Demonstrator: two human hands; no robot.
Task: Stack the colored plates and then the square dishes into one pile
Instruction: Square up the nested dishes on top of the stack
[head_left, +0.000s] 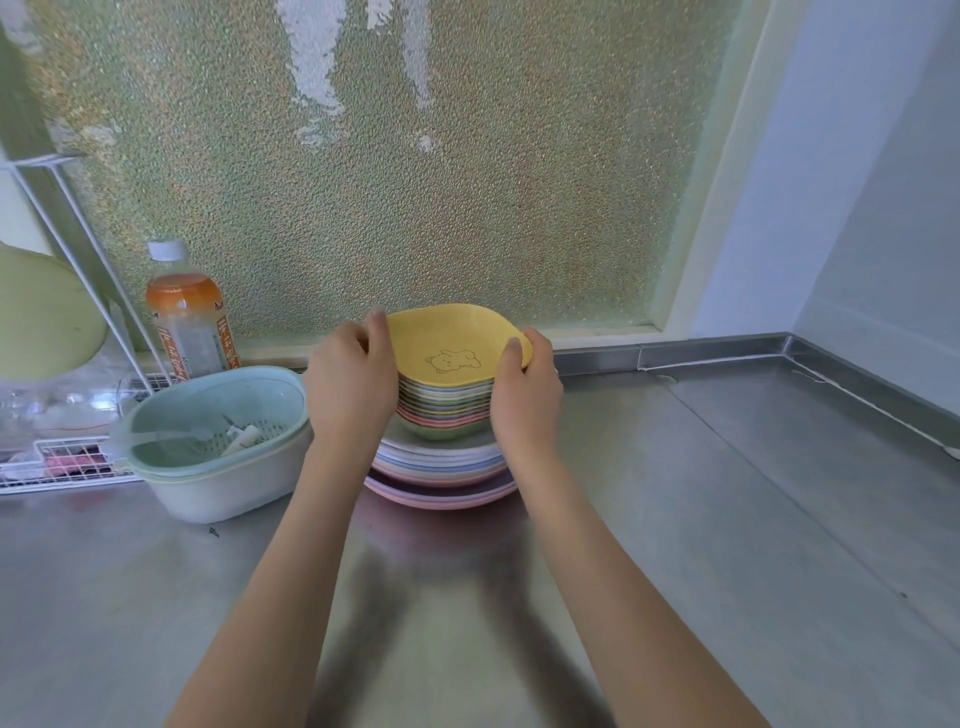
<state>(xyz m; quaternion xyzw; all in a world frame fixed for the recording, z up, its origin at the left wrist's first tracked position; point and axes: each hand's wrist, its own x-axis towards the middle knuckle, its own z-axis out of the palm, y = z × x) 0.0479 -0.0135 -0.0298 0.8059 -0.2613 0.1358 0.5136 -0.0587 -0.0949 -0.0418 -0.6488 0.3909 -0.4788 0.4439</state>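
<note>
A stack of square pastel dishes (445, 402), topped by a yellow one with a bear drawing (449, 340), sits on a pile of round colored plates (441, 475) at the back of the steel counter. My left hand (349, 382) grips the left side of the square stack, thumb over the yellow rim. On the right side my right hand (525, 392) holds the same stack, thumb on the rim. Both hands hide the sides of the dishes.
A pale green colander in a white basin (218, 441) stands just left of the pile. Behind it are an orange drink bottle (187, 312) and a white wire rack (62, 457). The counter (727, 493) stretches right to a raised steel edge and a wall.
</note>
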